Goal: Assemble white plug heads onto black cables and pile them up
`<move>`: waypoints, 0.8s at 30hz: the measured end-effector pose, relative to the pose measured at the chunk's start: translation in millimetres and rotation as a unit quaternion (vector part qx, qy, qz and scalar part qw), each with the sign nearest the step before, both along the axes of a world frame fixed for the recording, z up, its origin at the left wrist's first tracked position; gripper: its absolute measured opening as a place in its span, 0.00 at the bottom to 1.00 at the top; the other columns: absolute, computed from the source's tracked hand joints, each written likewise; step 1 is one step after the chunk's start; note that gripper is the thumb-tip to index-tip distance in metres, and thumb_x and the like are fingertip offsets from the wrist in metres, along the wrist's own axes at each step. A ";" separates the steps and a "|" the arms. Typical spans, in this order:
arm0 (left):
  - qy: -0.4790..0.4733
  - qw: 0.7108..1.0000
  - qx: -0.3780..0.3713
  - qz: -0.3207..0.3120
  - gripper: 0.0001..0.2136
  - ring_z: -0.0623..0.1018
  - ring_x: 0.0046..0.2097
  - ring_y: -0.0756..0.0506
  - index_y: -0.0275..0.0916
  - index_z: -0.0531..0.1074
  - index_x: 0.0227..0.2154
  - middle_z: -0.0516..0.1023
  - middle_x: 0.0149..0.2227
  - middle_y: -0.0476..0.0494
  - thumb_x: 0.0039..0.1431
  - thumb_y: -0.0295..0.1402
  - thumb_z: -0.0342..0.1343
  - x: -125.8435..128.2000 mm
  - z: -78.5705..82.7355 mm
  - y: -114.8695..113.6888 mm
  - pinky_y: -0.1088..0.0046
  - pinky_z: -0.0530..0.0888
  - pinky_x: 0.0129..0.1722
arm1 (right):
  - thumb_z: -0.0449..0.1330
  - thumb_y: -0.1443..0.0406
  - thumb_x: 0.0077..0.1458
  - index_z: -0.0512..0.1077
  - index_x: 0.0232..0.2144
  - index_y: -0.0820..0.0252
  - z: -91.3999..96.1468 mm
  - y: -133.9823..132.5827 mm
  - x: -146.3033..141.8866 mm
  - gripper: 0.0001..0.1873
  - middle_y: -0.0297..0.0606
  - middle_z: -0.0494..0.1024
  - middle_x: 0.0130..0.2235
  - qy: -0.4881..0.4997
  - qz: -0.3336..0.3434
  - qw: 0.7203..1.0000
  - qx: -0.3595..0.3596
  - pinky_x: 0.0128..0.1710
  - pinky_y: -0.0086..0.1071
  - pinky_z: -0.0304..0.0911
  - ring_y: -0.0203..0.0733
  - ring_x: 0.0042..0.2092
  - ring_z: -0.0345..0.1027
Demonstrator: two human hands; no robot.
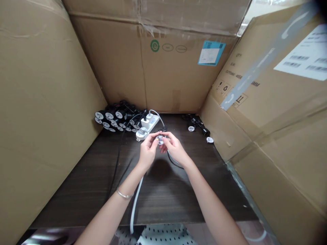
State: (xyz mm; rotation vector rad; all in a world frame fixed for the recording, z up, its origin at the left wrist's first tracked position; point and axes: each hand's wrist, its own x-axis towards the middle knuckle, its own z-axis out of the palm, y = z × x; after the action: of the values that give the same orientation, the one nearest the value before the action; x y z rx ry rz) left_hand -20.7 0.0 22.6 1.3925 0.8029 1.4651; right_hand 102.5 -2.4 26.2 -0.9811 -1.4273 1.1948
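Observation:
My left hand point(147, 148) and my right hand point(173, 147) meet over the middle of a dark wooden table point(84, 177). Together their fingertips pinch a small round device point(160, 139) with a pale face and a black body, held just above the table. A thin black cable point(173, 160) runs down from it under my right hand. A thin bracelet sits on my left wrist. Just behind the hands lies a white power strip point(147, 126) with white and black plugs in it.
A heap of several similar small black devices point(112, 120) lies at the back left; a few more point(198, 127) lie at the back right. Tall cardboard boxes point(166, 68) wall the table on three sides. A white cord point(135, 200) and a black cord point(118, 156) cross the tabletop.

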 end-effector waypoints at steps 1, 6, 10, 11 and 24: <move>0.003 1.000 0.004 -0.004 0.13 0.70 0.51 0.44 0.33 0.68 0.43 0.70 0.49 0.37 0.56 0.31 0.50 0.0 -0.2 -0.4 0.66 0.66 0.51 | 0.51 0.57 0.55 0.62 0.43 0.59 0.1 0.3 0.3 0.16 0.31 0.69 0.23 0.000 -0.005 1.000 0.002 0.22 0.26 0.61 0.33 0.22 0.65; 0.020 0.999 0.012 -0.026 0.16 0.70 0.50 0.45 0.35 0.65 0.48 0.67 0.52 0.38 0.55 0.31 0.52 0.7 -5.3 -1.4 0.69 0.69 0.48 | 0.50 0.57 0.56 0.65 0.42 0.58 1.1 0.4 3.1 0.15 0.32 0.69 0.22 -0.022 -0.039 0.999 0.007 0.20 0.26 0.60 0.33 0.21 0.64; 0.037 0.999 0.017 -0.022 0.18 0.71 0.49 0.45 0.37 0.63 0.49 0.66 0.52 0.38 0.55 0.31 0.52 2.4 -10.4 -0.2 0.69 0.70 0.47 | 0.49 0.57 0.57 0.67 0.41 0.57 -1.3 0.6 4.5 0.14 0.32 0.68 0.21 -0.062 -0.071 0.995 0.035 0.20 0.27 0.59 0.33 0.20 0.62; 0.042 0.999 0.016 -0.017 0.17 0.72 0.48 0.45 0.37 0.63 0.49 0.67 0.52 0.38 0.55 0.31 0.51 2.5 -11.4 0.1 0.69 0.70 0.46 | 0.49 0.57 0.57 0.67 0.41 0.57 -1.9 0.7 4.3 0.14 0.32 0.68 0.21 -0.069 -0.075 0.994 0.040 0.20 0.27 0.59 0.34 0.20 0.62; 0.094 0.994 0.028 0.052 0.16 0.73 0.40 0.46 0.38 0.65 0.47 0.71 0.44 0.40 0.55 0.32 0.50 1.1 -16.0 -2.5 0.70 0.70 0.41 | 0.51 0.59 0.56 0.66 0.43 0.58 2.8 -4.8 -2.1 0.14 0.32 0.68 0.22 -0.069 -0.050 0.996 0.037 0.22 0.28 0.60 0.34 0.21 0.62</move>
State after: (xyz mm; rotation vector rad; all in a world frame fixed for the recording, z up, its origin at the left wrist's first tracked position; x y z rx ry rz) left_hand -19.6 -2.6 6.5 1.5684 0.9714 1.4612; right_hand 100.4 -7.2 29.0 -1.0881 -1.5017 1.0091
